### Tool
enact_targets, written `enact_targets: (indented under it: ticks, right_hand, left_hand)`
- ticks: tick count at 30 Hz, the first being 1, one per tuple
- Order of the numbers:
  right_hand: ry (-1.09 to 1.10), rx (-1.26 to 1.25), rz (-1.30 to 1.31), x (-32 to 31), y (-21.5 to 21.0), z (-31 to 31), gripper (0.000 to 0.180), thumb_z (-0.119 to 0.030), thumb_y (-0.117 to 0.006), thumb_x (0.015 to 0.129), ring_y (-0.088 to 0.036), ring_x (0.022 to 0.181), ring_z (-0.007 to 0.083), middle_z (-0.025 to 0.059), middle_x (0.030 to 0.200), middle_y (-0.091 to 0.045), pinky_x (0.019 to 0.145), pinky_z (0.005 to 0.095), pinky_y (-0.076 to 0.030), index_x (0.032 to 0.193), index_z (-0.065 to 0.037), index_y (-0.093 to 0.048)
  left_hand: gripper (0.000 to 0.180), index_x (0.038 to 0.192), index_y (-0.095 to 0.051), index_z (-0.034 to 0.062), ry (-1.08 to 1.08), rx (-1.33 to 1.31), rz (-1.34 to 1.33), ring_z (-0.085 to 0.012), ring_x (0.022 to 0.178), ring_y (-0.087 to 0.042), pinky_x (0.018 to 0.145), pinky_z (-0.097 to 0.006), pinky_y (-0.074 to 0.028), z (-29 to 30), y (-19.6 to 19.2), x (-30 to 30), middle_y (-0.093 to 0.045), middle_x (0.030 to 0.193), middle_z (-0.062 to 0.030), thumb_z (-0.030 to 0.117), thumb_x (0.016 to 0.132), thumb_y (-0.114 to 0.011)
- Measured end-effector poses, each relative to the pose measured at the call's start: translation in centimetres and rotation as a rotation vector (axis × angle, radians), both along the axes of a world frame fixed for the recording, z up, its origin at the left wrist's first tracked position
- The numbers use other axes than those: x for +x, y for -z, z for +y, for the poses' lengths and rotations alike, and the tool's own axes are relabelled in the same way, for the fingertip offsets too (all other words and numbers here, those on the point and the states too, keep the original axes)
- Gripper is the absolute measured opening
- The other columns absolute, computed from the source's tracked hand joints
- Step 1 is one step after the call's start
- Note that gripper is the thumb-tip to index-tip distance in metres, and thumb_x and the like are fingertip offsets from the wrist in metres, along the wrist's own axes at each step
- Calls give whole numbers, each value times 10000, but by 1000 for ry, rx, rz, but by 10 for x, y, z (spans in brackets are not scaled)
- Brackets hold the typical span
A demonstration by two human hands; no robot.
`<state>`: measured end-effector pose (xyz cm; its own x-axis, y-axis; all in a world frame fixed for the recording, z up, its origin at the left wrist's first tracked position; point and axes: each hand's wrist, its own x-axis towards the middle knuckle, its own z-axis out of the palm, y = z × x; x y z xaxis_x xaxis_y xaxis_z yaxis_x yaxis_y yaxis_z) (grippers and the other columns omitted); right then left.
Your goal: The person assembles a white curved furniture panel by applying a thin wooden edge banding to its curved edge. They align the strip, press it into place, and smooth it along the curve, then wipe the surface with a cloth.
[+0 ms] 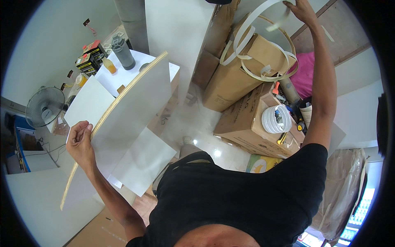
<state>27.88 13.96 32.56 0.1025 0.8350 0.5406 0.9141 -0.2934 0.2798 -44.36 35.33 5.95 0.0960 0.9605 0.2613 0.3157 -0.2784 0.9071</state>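
My left hand [81, 145] is at the left, its fingers and thumb pinching the edge of a large white board [138, 103]. That board stands tilted, and its raw plywood edge shows as a pale curved line. Up at the top right my right arm reaches far out. There my right hand [302, 11] is closed on the end of a white edge-banding strip [252, 17]. Loops of the strip hang over a tall cardboard box [226, 78]. A small pale piece near the right hand is blurred.
Behind the board, a white table [135, 59] bears a grey bottle [122, 52] and a small yellow bottle [109, 66]. A fan [45, 107] stands far left. At right, a lower carton [247, 119] carries a white tub [276, 119] and several tools. Another white panel [144, 160] leans below.
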Motion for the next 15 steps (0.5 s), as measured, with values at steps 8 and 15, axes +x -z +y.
enact_targets:
  ticks: [8,15]
  right_hand:
    - [-348,-632,505,-93,41,6,446,-52,-830,868,-732,1155,294,95,1166,-782,1052,446,-553,1304,-48,-739]
    - [-412,-1025,694,-197,196,-3,424,-105,-881,838,-697,1250,349,119,1221,-790,1067,458,-543,1252,-71,-797]
  left_hand:
    - [161,1176,-779,-19,43,4,-45,-153,958,-766,861,-276,-598,2,2,2,-797,991,-98,102,1087,-721]
    - [353,1154,-784,2,6,13,-63,-159,866,-752,890,-364,-580,-4,-6,4,-767,848,-82,314,1164,-619]
